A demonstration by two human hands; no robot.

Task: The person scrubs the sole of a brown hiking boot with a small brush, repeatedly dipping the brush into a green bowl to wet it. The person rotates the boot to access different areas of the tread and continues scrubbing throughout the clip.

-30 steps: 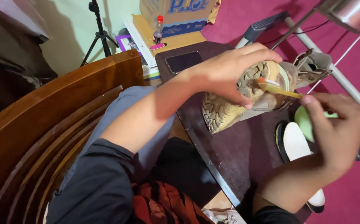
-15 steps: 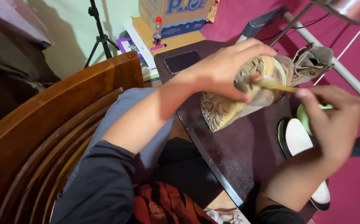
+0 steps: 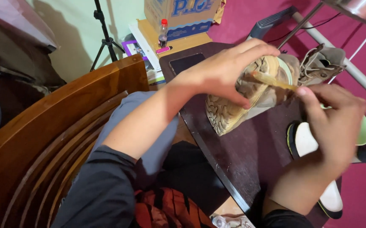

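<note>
A tan boot [image 3: 233, 110] lies on its side on the dark wooden table [image 3: 250, 169], its treaded sole turned toward me. My left hand [image 3: 229, 69] grips it over the sole and toe. My right hand [image 3: 335, 122] holds a thin yellowish stick [image 3: 271, 80] between thumb and fingers. The stick's tip rests against the boot's sole edge near my left fingers. A second tan boot [image 3: 324, 63] with loose laces stands just behind it.
A black-and-white shoe insole [image 3: 307, 141] lies on the table by my right wrist. A dark phone [image 3: 187, 62] sits at the table's far corner. Beyond stand a cardboard box [image 3: 183, 12], a small bottle [image 3: 163, 31], a tripod [image 3: 105, 38] and a wooden chair back [image 3: 65, 126].
My right hand has shifted slightly left and down with the stick, whose tip has slid along the boot's sole. My left hand stays on the boot.
</note>
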